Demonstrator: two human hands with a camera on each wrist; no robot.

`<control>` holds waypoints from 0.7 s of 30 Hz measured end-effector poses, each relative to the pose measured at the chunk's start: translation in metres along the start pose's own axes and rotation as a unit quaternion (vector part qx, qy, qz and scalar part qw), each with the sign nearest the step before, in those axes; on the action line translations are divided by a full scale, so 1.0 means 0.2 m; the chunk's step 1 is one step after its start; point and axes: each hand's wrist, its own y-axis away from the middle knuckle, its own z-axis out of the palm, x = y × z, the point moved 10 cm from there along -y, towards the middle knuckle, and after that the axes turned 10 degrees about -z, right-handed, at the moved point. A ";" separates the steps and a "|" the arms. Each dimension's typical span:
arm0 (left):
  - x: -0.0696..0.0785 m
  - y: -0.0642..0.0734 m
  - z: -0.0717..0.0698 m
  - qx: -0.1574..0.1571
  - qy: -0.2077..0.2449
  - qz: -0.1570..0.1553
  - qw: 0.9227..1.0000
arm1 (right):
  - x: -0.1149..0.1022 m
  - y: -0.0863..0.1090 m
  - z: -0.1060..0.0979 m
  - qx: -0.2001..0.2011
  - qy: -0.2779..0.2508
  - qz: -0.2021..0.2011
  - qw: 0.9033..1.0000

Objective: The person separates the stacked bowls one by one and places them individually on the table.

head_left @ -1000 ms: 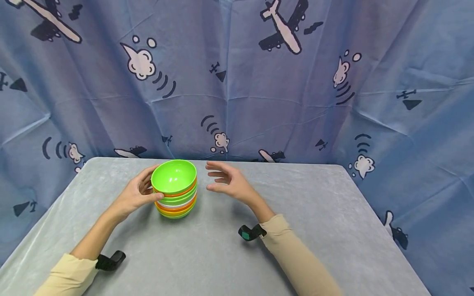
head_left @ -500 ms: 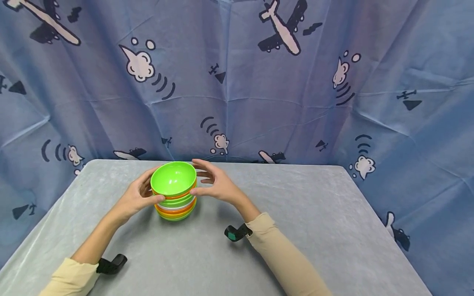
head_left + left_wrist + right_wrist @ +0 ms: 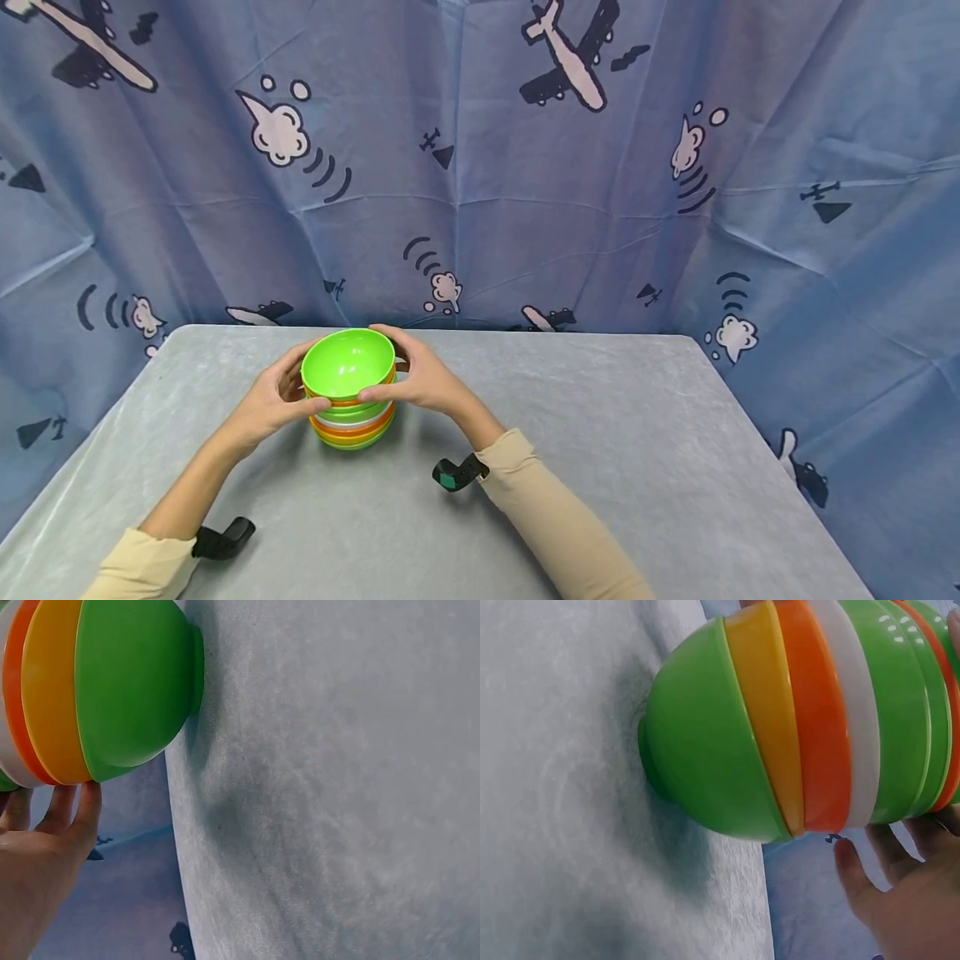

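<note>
A nested stack of plastic bowls [image 3: 352,423] stands upright toward the back left of the table, with a bright green bowl [image 3: 348,362] on top. Below it come orange, green, white, orange and yellow bowls, and a green bowl [image 3: 694,742] forms the base. My left hand [image 3: 266,408] grips the stack's left side, thumb in front; in the left wrist view its fingertips touch the lower bowls. From the right, my right hand [image 3: 427,379] holds the upper bowls, with its thumb at the front below the top rim and its fingers round the back.
A grey cloth-like surface covers the table [image 3: 600,467]. Behind it hangs a blue curtain [image 3: 495,183] printed with planes and clouds. Each wrist carries a black camera mount [image 3: 225,539], and both sleeves are beige.
My right hand has come in from the right, across the gap, and taken hold of the stack near its top. My left hand has kept its grip on the left side.
</note>
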 end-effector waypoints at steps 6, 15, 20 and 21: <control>0.00 0.00 0.00 0.001 -0.002 -0.001 1.000 | -0.01 0.00 -0.01 0.013 0.012 -0.017 1.000; -0.01 0.00 0.00 0.003 -0.003 -0.002 1.000 | 0.00 -0.01 0.00 0.013 0.001 -0.021 1.000; -0.01 0.00 -0.01 0.005 -0.007 -0.004 1.000 | 0.00 -0.01 0.00 0.003 0.001 -0.011 1.000; -0.01 -0.01 -0.01 0.005 -0.007 -0.005 1.000 | 0.00 -0.02 0.00 0.001 0.004 -0.009 1.000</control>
